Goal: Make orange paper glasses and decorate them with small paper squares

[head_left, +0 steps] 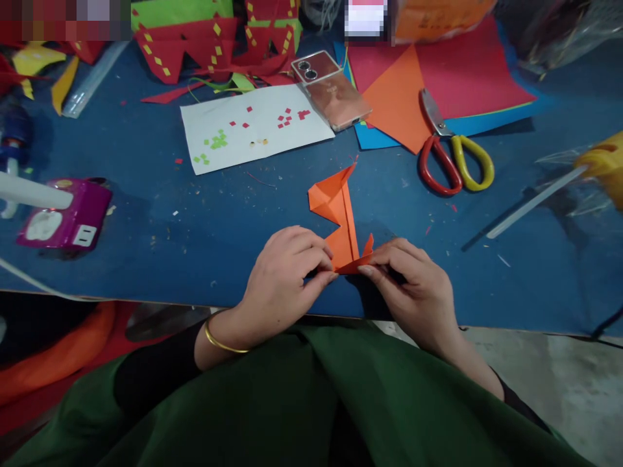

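A folded orange paper piece [344,227] stands near the front edge of the blue table, its pointed upper end tilting away from me. My left hand [292,269] pinches its lower left corner between thumb and fingers. On the other side, my right hand [411,279] pinches the lower right end, where a small orange flap sticks up beside the fingertips. The bottom edge of the paper runs between the two hands. Beyond it lies a white sheet [253,130] with small red and green paper bits on it.
Scissors [440,130] with red and yellow handles lie at the right, near coloured paper sheets [467,71] and a phone [335,94]. A yellow tool [603,165] with a clear stick is far right. A purple box [73,214] sits left; red paper shapes [185,45] lie behind.
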Demonstrator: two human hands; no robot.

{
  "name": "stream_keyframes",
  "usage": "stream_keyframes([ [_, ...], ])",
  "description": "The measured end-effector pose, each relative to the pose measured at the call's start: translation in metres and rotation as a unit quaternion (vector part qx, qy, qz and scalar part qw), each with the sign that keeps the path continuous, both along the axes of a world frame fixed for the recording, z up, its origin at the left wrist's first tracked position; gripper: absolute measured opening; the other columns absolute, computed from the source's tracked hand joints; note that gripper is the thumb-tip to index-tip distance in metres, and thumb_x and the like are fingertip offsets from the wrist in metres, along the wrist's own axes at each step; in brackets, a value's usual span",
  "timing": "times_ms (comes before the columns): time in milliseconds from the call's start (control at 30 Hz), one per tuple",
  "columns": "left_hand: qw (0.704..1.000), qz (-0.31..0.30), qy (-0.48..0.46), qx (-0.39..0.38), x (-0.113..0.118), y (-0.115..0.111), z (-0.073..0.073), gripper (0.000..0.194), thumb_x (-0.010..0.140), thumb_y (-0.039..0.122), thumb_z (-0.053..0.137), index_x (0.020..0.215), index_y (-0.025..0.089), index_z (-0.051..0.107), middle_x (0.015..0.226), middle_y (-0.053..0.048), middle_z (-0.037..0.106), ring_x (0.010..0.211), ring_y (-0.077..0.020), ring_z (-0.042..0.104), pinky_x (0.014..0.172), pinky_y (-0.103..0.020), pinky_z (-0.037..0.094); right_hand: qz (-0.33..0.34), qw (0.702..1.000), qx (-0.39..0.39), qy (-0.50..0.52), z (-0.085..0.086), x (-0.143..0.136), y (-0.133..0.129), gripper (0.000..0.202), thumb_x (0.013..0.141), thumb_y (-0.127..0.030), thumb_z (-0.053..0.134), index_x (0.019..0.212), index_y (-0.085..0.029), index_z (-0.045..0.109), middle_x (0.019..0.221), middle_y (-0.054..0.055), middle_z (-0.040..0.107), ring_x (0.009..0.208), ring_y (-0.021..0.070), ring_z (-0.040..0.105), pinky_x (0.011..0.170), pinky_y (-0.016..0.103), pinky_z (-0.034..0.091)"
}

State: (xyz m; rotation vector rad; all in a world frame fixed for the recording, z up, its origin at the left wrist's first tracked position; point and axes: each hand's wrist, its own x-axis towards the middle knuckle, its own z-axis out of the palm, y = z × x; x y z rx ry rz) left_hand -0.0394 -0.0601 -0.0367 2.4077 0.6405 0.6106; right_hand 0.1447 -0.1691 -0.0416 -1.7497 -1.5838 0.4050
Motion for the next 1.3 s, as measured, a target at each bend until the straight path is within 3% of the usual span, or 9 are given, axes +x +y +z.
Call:
stream_keyframes([
  [267,0.997,-0.015,0.000,0.079,-0.004,-0.002,-0.001,0.014,0.092,0.018,0.067,0.079,0.020,0.068,0.091,-0.002,0.072,0.096,-0.0213,0.062,0.086,-0.039,0.044,0.047,0.999,-0.011,0.018,0.002,0.006,-0.003,0.009,0.093,-0.020,0.067,0.084,-0.022,0.068,0.082,-0.002,0.070,0.076,0.0140,0.064,0.073,0.032,0.041],
  [433,0.998,0.006,0.007,0.056,-0.004,-0.003,-0.002,0.012,0.089,0.018,0.071,0.077,0.020,0.070,0.089,-0.001,0.072,0.088,-0.0195,0.062,0.076,-0.036,0.041,0.026,0.998,0.002,-0.065,-0.003,0.002,-0.002,0.016,0.098,-0.025,0.060,0.083,-0.020,0.063,0.077,0.000,0.065,0.071,0.0147,0.059,0.068,0.031,0.038],
  [767,1.000,0.012,0.012,0.007,-0.001,-0.004,0.000,0.014,0.089,0.022,0.071,0.076,0.020,0.068,0.088,-0.001,0.071,0.087,-0.0193,0.061,0.075,-0.036,0.041,0.045,0.990,-0.006,-0.130,-0.008,0.001,0.000,0.024,0.102,-0.029,0.053,0.081,-0.020,0.059,0.076,0.001,0.060,0.070,0.0165,0.054,0.067,0.032,0.032],
  [1033,0.999,0.021,0.033,0.030,0.000,-0.004,-0.001,0.016,0.091,0.022,0.067,0.075,0.018,0.064,0.093,-0.005,0.069,0.091,-0.0220,0.058,0.077,-0.039,0.042,-0.012,0.989,0.004,-0.147,-0.003,-0.009,0.000,0.019,0.096,-0.023,0.059,0.079,-0.021,0.052,0.075,0.001,0.060,0.070,0.0160,0.054,0.068,0.032,0.036],
  [1300,0.997,0.024,0.051,0.053,0.002,-0.005,-0.002,0.017,0.090,0.020,0.066,0.074,0.018,0.059,0.093,-0.005,0.067,0.092,-0.0230,0.057,0.075,-0.039,0.040,-0.024,0.984,0.004,-0.176,-0.006,-0.012,0.000,0.022,0.096,-0.023,0.058,0.077,-0.022,0.048,0.072,0.001,0.056,0.069,0.0175,0.050,0.068,0.033,0.034],
])
